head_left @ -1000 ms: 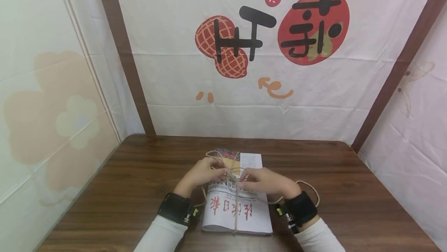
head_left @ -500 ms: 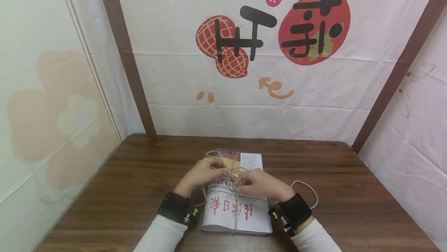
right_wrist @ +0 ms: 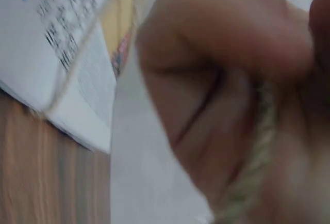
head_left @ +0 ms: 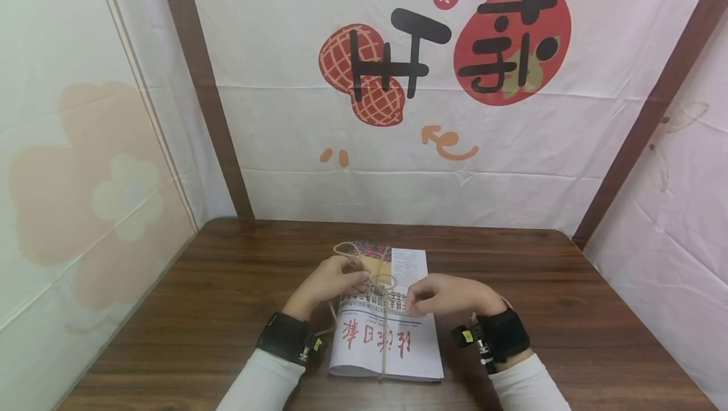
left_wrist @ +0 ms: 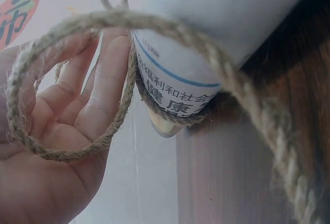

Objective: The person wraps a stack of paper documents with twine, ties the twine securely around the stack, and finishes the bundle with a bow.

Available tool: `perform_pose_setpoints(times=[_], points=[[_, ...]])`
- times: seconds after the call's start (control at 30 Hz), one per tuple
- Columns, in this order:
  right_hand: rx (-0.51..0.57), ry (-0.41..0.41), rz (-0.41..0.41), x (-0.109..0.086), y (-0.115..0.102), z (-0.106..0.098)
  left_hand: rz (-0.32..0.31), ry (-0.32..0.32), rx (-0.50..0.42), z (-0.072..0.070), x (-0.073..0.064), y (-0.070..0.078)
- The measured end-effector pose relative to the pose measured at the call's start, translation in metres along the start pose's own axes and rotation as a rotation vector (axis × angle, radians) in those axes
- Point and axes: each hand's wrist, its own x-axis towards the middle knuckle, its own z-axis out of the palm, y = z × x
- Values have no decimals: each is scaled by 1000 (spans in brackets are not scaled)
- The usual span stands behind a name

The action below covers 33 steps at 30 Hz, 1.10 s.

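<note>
A folded newspaper bundle [head_left: 355, 360] with red and black print lies on the table, with tan twine [head_left: 384, 348] crossed around it. My left hand [head_left: 335, 279] is over the bundle's left side, pinching twine beside the crossing. In the left wrist view, a big loop of twine [left_wrist: 237, 82] curls past the palm. My right hand [head_left: 446, 295] is above the bundle's right edge, fingers curled. The right wrist view shows a length of twine [right_wrist: 260, 141] running from those curled fingers [right_wrist: 227, 28]. A small twine loop [head_left: 387, 281] stands at the crossing between both hands.
The bundle sits on a brown wood-grain table [head_left: 540, 284]. Behind it hangs a white printed cloth [head_left: 364, 196], with more cloth at both sides. A loose twine loop [head_left: 345, 248] sticks out beyond my left hand.
My right hand first moved slightly left toward the crossing, then drew away to the right, clear of the knot. The twine loop there now looks smaller. My left hand has stayed in place.
</note>
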Motion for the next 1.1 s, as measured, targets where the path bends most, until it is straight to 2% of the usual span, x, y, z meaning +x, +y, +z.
perform_pose_setpoints(times=[0.13, 0.33, 0.43, 0.57, 0.7, 0.8, 0.97, 1.1], points=[[-28, 58, 55, -9, 4, -8, -7, 4, 7, 1, 0, 0], [-68, 116, 62, -9, 8, -8, -6, -4, 11, 2, 0, 1], [-29, 98, 83, -4, 9, -3, 0, -5, 19, 2, 0, 0], [41, 30, 78, 6, 8, 9, 3, -2, 23, 2, 1, 0], [-15, -29, 37, 17, 5, 20, -4, -2, 12, 3, 1, 1], [-45, -39, 4, 21, 4, 25, -1, -3, 16, 2, 1, 0], [-51, 21, -48, 25, 5, 28, 31, 4, 66, 1, 1, 0], [-9, 119, -13, 25, 12, 27, 43, 8, 83, 1, -1, 1]])
